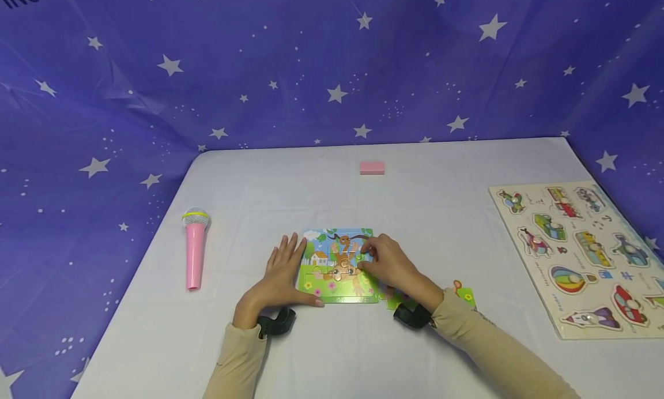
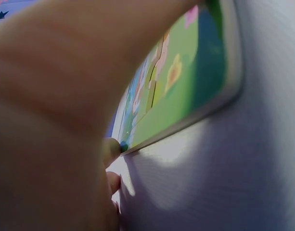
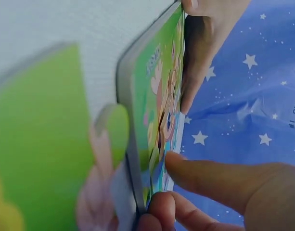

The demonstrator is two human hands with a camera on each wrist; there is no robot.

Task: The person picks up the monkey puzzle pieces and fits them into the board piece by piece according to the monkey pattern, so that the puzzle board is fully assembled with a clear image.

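Note:
A small jigsaw puzzle with a brown cartoon animal, a house and flowers lies flat on the white table. My left hand is beside it, fingers spread along its left edge and thumb at the lower left corner. At the right edge, my right hand pinches a puzzle piece between thumb and curled fingers; the hand hides much of it. The right wrist view shows the thumb on the picture side. Loose green puzzle pieces lie under and beside the right forearm, partly covered.
A pink toy microphone lies at the left. Near the back is a pink block. A large wooden peg puzzle board with vehicle pictures is on the right. A purple star-patterned cloth hangs behind the table.

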